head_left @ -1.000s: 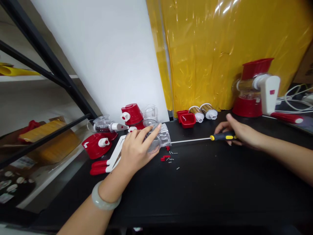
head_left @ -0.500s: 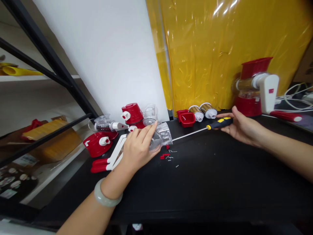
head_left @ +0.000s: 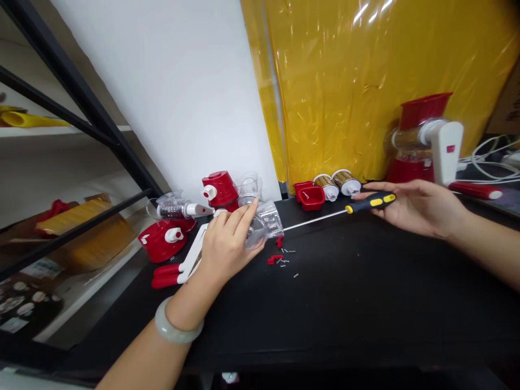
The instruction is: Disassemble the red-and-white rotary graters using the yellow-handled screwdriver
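Note:
My left hand [head_left: 227,241] is wrapped round a clear plastic part [head_left: 271,219], tilted on its side above the black table. The fingers of my right hand [head_left: 418,208] hold a screwdriver [head_left: 371,203] by its black and yellow handle. Its long shaft runs left, and the tip meets the right end of the clear part. Just below lie a small red piece [head_left: 275,260], another red piece [head_left: 279,241] and several small metal pins or screws [head_left: 296,275].
Red housings [head_left: 219,188] and white arms with red handles [head_left: 166,275] stand at the left. Behind are red trays [head_left: 311,198] and grater drums [head_left: 345,183]. An assembled red-white grinder [head_left: 446,149] stands at right, beside white cables.
My right hand has shifted slightly right and its fingers have changed position on the screwdriver handle. The clear part in my left hand has tilted a little and moved slightly left.

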Demonstrator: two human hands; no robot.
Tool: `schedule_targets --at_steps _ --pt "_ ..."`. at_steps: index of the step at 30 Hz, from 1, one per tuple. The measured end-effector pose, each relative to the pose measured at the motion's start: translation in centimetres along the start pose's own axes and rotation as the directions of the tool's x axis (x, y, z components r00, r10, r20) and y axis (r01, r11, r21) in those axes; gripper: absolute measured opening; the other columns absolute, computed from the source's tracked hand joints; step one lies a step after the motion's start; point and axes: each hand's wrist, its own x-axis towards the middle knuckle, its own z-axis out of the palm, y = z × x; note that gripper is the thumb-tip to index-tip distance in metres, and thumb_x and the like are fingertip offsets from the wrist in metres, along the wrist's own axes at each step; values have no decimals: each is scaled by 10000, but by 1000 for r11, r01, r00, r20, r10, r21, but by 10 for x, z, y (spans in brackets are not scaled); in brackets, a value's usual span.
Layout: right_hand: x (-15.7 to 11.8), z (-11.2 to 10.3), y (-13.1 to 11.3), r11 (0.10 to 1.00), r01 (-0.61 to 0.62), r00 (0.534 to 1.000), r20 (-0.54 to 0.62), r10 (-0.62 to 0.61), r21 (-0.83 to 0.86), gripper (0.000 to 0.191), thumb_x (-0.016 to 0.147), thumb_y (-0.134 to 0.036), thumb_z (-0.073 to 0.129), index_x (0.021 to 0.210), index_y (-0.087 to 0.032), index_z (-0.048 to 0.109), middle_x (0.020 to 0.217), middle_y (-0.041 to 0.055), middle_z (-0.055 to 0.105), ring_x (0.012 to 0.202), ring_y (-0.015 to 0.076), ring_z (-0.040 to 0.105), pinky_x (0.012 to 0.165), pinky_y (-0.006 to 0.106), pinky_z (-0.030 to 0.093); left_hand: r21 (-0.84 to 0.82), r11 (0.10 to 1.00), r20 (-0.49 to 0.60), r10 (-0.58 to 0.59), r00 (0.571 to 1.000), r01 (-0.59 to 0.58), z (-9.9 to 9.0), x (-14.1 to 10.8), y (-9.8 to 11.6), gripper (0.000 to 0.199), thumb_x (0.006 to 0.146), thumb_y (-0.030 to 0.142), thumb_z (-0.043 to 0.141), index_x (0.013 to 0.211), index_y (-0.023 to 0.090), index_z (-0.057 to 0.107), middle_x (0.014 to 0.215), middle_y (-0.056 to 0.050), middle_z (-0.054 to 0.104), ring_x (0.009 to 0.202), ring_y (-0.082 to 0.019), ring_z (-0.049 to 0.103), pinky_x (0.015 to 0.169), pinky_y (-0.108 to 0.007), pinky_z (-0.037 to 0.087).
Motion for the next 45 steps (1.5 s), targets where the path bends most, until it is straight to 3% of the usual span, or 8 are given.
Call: schedule_targets --at_steps 5,13,19,26,33,36,39,45 --pt "8 -8 15 871 -104 993 -96 66 -479 536 901 -671 439 914 -196 689 521 24 602 346 87 373 341 207 304 7 1000 14 -5 1000 4 0 0 -1 717 821 358 679 1454 136 427 1183 -116 677 889 -256 564 760 -384 483" --pt "0 -7 3 984 100 993 73 -90 -147 366 659 -347 824 1000 -301 700 1080 38 706 937 200 655 783 293 540 14 1000 2 -13 1000 13 -1 1 -4 750 822 373 677 1478 142 396 1177 -127 678 888 -258 570 761 -379 474" --pt "9 -11 18 853 -68 997 -57 44 -517 517 873 -682 492 902 -207 692 619 37 653 384 93 415 372 226 320 -26 1000 38 3 999 -2 1 -1 -2 755 821 346 676 1487 146 381 1197 -133 671 921 -269 572 771 -400 484" --pt "0 -2 6 979 152 988 28 -149 -136 397 614 -251 846 968 -310 678 1059 7 710 1064 195 629 847 269 518 -31 999 48 -14 999 15 1 -1 -2 753 822 343 677 1485 146 379 1217 -135 662 943 -272 576 790 -396 479" --pt "6 -4 17 844 -27 998 -61 -7 -536 502 905 -660 449 845 -207 657 556 25 621 363 96 394 364 228 313 -8 1000 40 4 999 -4 1 -1 -2 725 823 345 675 1464 132 411 1184 -126 678 910 -260 570 776 -380 474" --pt "4 -5 14 902 104 993 -6 -118 -420 204 794 -422 748 900 -263 675 759 -12 662 564 101 528 499 200 441 -3 1000 43 -7 999 8 1 0 -5 734 820 342 677 1469 134 405 1192 -136 675 915 -264 571 776 -386 475" --pt "-2 -1 5 979 155 988 39 -152 -129 404 619 -182 832 963 -325 675 1006 -23 684 934 155 628 767 234 529 -8 1000 42 -17 999 17 1 0 -6 728 827 348 670 1469 131 405 1199 -137 672 912 -263 571 775 -383 476" --pt "1 1 9 956 -49 998 -56 35 -291 458 919 -611 428 857 -227 669 742 91 704 592 194 639 505 292 501 -31 999 41 -12 999 14 2 -1 -3 752 825 335 672 1490 147 377 1197 -141 666 931 -267 566 782 -388 473"
